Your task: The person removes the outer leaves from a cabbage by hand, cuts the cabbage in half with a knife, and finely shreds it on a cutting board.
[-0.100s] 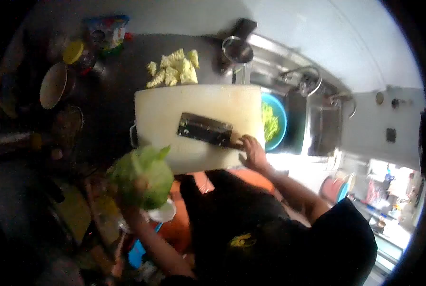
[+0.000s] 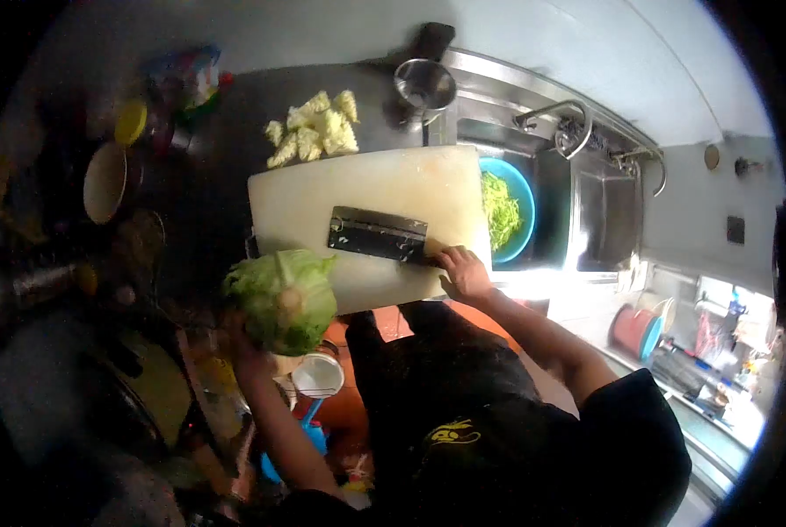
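Observation:
A whole green cabbage [image 2: 289,303] is in my left hand [image 2: 245,338], which grips it from the side and below; most of those fingers are hidden behind it. The cabbage is by the near left corner of a white cutting board [image 2: 375,176], overlapping that corner in view. Flat on the board lies a cleaver [image 2: 377,235] with a dark, wide blade and bits of vegetable stuck to it. My right hand [image 2: 465,274] is closed at its handle, near the board's right edge.
Chopped cabbage cores [image 2: 318,127] lie behind the board. On the right, a blue basin [image 2: 523,198] of shredded greens sits in the sink [image 2: 605,215]. Further back stands a metal bowl [image 2: 425,85]. A light bowl [image 2: 105,182] and jars are on the left; below is a white pot [image 2: 318,376].
My left hand has brought the cabbage up and to the right, closer to the board. The right hand and cleaver stay almost where they were; the view has shifted slightly.

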The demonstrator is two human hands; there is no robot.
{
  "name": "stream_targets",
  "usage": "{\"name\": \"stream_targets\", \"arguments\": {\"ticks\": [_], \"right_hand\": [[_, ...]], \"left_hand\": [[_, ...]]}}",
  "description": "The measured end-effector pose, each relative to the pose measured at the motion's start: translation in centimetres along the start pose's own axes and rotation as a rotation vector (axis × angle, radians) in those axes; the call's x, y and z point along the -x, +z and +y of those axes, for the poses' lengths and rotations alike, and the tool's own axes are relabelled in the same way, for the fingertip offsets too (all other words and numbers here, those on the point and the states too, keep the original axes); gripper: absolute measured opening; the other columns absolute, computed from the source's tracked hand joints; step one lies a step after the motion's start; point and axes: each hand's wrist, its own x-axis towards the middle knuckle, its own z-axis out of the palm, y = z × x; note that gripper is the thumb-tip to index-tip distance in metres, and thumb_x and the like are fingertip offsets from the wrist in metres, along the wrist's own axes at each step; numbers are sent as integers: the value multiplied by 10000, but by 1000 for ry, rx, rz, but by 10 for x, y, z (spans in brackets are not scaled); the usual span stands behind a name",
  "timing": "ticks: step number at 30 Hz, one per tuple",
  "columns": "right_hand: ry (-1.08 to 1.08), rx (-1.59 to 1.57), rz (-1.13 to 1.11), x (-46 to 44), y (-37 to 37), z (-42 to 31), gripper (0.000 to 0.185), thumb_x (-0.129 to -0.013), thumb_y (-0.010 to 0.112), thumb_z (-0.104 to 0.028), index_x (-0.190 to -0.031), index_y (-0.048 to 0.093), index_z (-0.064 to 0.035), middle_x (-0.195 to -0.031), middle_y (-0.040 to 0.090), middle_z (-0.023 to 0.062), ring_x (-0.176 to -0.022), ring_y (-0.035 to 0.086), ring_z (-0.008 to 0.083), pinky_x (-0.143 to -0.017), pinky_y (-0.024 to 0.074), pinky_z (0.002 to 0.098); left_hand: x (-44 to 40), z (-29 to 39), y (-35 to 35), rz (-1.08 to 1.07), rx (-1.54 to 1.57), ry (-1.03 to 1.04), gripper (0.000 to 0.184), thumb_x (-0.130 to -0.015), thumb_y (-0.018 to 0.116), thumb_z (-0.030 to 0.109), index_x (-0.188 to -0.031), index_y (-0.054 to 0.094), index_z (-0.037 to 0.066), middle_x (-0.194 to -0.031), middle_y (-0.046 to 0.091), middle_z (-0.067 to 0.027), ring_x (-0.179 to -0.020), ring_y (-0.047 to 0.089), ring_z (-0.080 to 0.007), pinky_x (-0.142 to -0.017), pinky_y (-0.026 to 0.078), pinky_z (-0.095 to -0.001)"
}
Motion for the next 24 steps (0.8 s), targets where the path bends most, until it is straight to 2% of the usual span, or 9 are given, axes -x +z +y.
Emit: {"name": "stream_targets", "arguments": {"ticks": [1,4,8,10,13,16,20,23,24], "right_hand": [[-34,20,2,-3,13,8,491,-782,707,-213,-1215,562,-31,-1165,579,164,-1060,587,351,-901,513,442],[-31,-31,39,-19,13,8,438,-774,700,-192,-1173,588,-53,-1095,589,146,-989,603,330,-827,535,441],[86,-79,3,-21,-20,11,340,-753,702,-185,-1060,625,-60,-1004,579,130,-962,618,316,-755,558,435],[171,-169,30,-13,-48,6,291,-765,694,-184,-1011,623,-47,-974,590,138,-956,626,318,-756,567,433],[333,-396,116,14,-70,-1,233,-770,693,-157,-953,614,-36,-910,594,147,-905,623,362,-747,543,450],[510,-661,90,36,-101,-27,207,-770,688,-128,-909,579,-20,-834,596,186,-797,624,399,-724,505,462],[562,-859,85,53,-124,-70,214,-812,633,-96,-986,532,-24,-867,610,226,-858,629,433,-744,495,491],[706,-1029,47,50,-126,-98,208,-855,619,-136,-986,550,10,-788,597,251,-797,618,439,-725,485,481],[720,-1028,58,50,-127,-104,215,-872,623,-161,-979,554,12,-777,597,248,-786,619,436,-718,485,479]], "left_hand": [[2,20,27,59,61,-86,505,-907,621,343,-1315,548,55,-1315,561,-95,-1203,546,-245,-998,457,-470],[-34,34,50,-240,-4,-236,413,-904,614,305,-1234,593,58,-1176,621,-84,-1088,601,-249,-924,493,-446],[40,96,150,-170,-317,-244,406,-894,635,291,-1243,615,85,-1148,645,-78,-1068,622,-246,-927,505,-407],[2,88,141,-374,-250,-316,410,-888,642,285,-1249,617,92,-1165,643,-74,-1084,620,-237,-936,505,-396],[-13,80,178,-370,-384,-237,574,-889,668,320,-1395,531,86,-1304,588,-108,-1208,569,-253,-990,483,-407],[13,76,247,-278,-584,-191,752,-879,692,460,-1485,443,90,-1459,493,-133,-1307,500,-294,-1039,439,-488],[1,51,269,-349,-716,-21,996,-871,704,545,-1600,198,93,-1595,311,-164,-1419,384,-337,-1103,381,-524],[17,44,277,-264,-870,90,982,-932,666,499,-1575,145,-29,-1601,246,-239,-1461,301,-356,-1159,312,-456],[21,42,275,-278,-972,232,1007,-915,687,495,-1576,133,-24,-1603,209,-260,-1470,269,-382,-1164,303,-472]]}}
